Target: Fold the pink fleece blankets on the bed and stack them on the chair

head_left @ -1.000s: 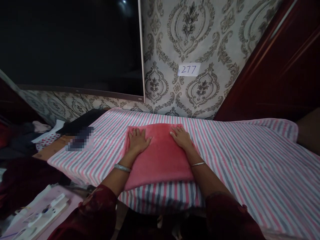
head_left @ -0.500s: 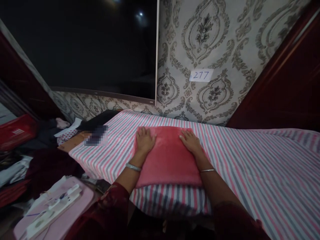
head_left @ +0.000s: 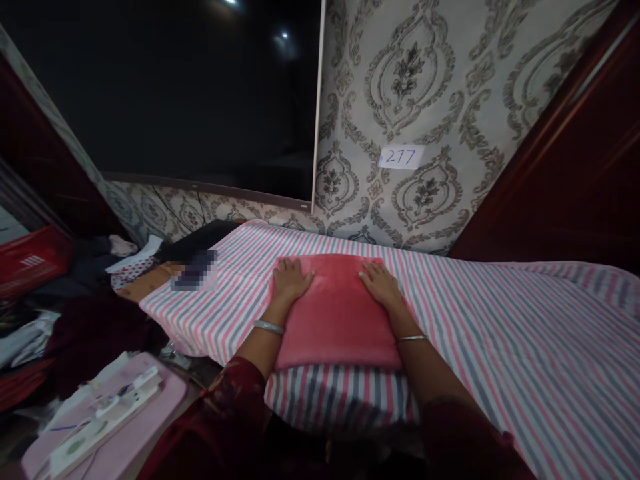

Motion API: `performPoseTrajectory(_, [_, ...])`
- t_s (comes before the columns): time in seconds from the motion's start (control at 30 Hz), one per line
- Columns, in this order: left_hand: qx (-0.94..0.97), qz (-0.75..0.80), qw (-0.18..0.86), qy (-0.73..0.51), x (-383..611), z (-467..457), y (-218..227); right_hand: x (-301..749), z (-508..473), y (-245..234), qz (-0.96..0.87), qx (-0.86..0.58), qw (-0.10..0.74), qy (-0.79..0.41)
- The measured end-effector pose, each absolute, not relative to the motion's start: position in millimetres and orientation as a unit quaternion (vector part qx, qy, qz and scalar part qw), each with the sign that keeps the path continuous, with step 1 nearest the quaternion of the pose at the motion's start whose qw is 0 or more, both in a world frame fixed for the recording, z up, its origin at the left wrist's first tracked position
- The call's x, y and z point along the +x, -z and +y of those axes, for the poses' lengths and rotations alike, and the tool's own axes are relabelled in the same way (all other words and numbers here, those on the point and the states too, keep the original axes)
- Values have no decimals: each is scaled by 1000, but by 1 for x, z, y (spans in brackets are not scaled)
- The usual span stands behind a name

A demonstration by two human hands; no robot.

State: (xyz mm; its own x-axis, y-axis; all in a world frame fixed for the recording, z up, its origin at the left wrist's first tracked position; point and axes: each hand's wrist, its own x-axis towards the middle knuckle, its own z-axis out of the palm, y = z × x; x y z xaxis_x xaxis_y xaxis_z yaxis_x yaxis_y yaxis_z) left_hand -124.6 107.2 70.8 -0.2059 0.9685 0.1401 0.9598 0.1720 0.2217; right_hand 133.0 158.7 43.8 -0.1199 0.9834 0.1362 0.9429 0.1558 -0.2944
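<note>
A folded pinkish-red cloth (head_left: 340,320), like a towel, lies flat on a striped sheet (head_left: 465,320) of pink, grey and white. My left hand (head_left: 291,280) rests palm down on its far left corner, fingers stretched out. On the far right corner lies my right hand (head_left: 381,283), also flat with fingers extended. Neither hand grips the cloth. Its near edge reaches the front of the sheet, which hangs down there in folds.
A large dark television (head_left: 200,100) hangs on the patterned wall, near a paper marked 277 (head_left: 401,157). At lower left a pink stool (head_left: 165,390) bears a white power strip (head_left: 100,427). Clothes (head_left: 95,340) are piled at the left. A blurred item (head_left: 193,270) lies on the sheet.
The camera view has tilted slightly. Both hands stay flat on the folded cloth, with hardly any visible movement.
</note>
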Motion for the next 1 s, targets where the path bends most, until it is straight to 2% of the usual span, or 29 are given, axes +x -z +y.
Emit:
performPoseTrajectory(0.1, [629, 761, 45, -153, -125, 109, -74, 133, 159, -46, -745, -644, 158, -74])
performPoseTrajectory(0.23, [602, 749, 157, -229, -141, 115, -90, 143, 161, -52, -764, -605, 195, -109])
performPoseTrajectory(0.33, [561, 758, 180, -279, -166, 111, -95, 159, 148, -55, -760, -577, 276, -110])
performPoseTrajectory(0.47, [502, 749, 236, -363, -195, 83, -75, 185, 87, -45, -691, -587, 414, -84])
performPoseTrajectory(0.6, [461, 717, 300, -429, -203, 52, -45, 200, -2, -19, -604, -646, 411, -219])
performPoseTrajectory(0.7, [427, 686, 345, -478, -199, 44, -37, 194, -52, -2, -536, -626, 408, -395])
performPoseTrajectory(0.83, [355, 592, 476, -545, -190, 43, -46, 174, -74, 5, -454, -552, 411, -566])
performPoseTrajectory(0.93, [310, 504, 608, -529, -182, 38, -61, 159, -74, 5, -370, -487, 410, -677])
performPoseTrajectory(1.0, [285, 470, 641, -536, -175, 30, -70, 150, -75, 7, -315, -444, 419, -727])
